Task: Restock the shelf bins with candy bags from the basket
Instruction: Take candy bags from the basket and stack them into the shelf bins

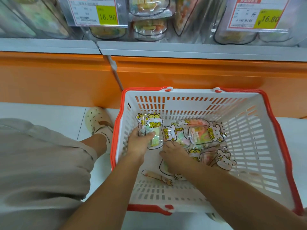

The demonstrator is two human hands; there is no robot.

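Note:
A white plastic basket (249,130) with an orange-red rim sits on the floor below the shelf. Several clear candy bags with cartoon animal prints lie in its bottom, a pile of them (201,135) toward the middle. My left hand (138,145) is inside the basket at the left, fingers closed around one upright candy bag (153,128). My right hand (174,156) rests palm down on another bag (164,166) lying flat; its grip is hidden. Clear shelf bins (149,19) holding candy bags stand above.
An orange shelf base (182,75) and a grey shelf edge (166,48) run across above the basket. Two price tags reading 16.80 (108,17) (269,19) hang on the bins. My leg and a cream clog (98,118) are left of the basket on white floor tiles.

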